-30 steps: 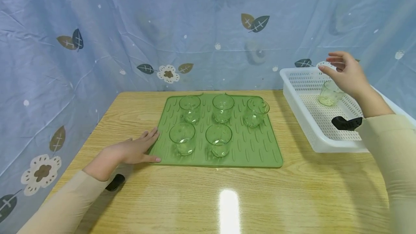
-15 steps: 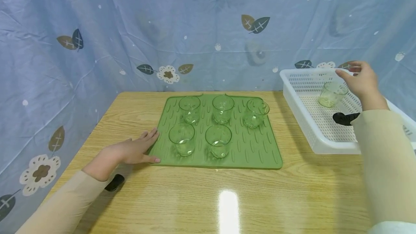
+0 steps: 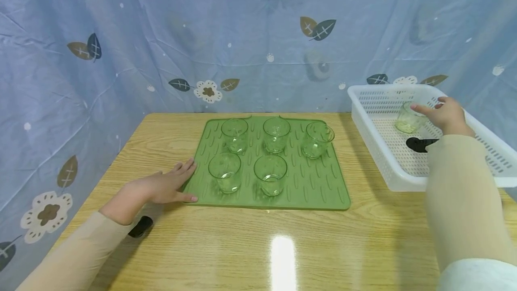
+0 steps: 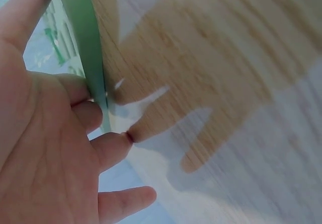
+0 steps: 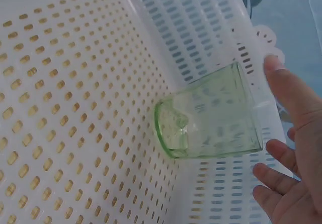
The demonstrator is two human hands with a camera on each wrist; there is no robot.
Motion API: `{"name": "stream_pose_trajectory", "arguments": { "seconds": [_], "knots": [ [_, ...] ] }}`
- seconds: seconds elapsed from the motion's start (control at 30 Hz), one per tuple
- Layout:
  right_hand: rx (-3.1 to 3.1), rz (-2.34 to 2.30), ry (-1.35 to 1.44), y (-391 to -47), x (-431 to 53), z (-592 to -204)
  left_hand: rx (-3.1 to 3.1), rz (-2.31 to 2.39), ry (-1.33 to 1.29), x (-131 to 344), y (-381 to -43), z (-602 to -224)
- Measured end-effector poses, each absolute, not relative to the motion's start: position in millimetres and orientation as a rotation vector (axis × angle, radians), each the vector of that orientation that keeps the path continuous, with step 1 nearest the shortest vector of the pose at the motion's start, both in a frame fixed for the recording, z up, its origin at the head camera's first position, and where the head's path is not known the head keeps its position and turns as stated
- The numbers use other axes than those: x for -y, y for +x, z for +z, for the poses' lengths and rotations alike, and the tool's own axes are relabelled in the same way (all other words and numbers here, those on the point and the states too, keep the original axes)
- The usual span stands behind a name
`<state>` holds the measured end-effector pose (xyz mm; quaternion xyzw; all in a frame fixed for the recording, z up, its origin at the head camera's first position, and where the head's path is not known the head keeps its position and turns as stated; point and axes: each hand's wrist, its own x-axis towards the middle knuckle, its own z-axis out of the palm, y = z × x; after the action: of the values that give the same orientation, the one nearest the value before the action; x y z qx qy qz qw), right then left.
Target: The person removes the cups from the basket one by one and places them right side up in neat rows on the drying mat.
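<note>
My left hand point(image 3: 165, 187) lies with fingers spread on the left edge of a green drying mat point(image 3: 315, 187). The left wrist view shows its fingertips at the rim of the mat point(image 4: 85, 27). Several clear green glasses stand upright on the mat, among them a front left glass point(image 3: 225, 173) and a back right glass point(image 3: 317, 140). Over at the right, my right hand point(image 3: 450, 116) reaches into a white basket point(image 3: 373, 143). One more glass point(image 5: 211, 118) stands upright in that basket. Around its rim my right thumb and fingers point(image 5: 276, 183) are parted, not gripping it.
The wooden table point(image 3: 218, 246) carries the mat in the middle and the basket at the right. A blue patterned curtain point(image 3: 266, 57) hangs behind. Black wrist cameras, such as the left one point(image 3: 140, 227), sit under both wrists.
My right hand has come down and moved right from above the basket to the rim of the glass in it. The left hand stays on the mat's edge.
</note>
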<state>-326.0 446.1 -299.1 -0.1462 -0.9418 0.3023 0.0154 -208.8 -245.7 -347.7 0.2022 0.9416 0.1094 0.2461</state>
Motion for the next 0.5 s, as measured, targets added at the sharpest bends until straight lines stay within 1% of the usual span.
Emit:
{"name": "stream_pose_trajectory", "arguments": {
  "seconds": [0.5],
  "knots": [
    [3.137, 0.895, -0.47, -333.6, -443.3, -307.6, -2.582, 0.278, 0.551, 243.1, -209.3, -343.8]
  ]
}}
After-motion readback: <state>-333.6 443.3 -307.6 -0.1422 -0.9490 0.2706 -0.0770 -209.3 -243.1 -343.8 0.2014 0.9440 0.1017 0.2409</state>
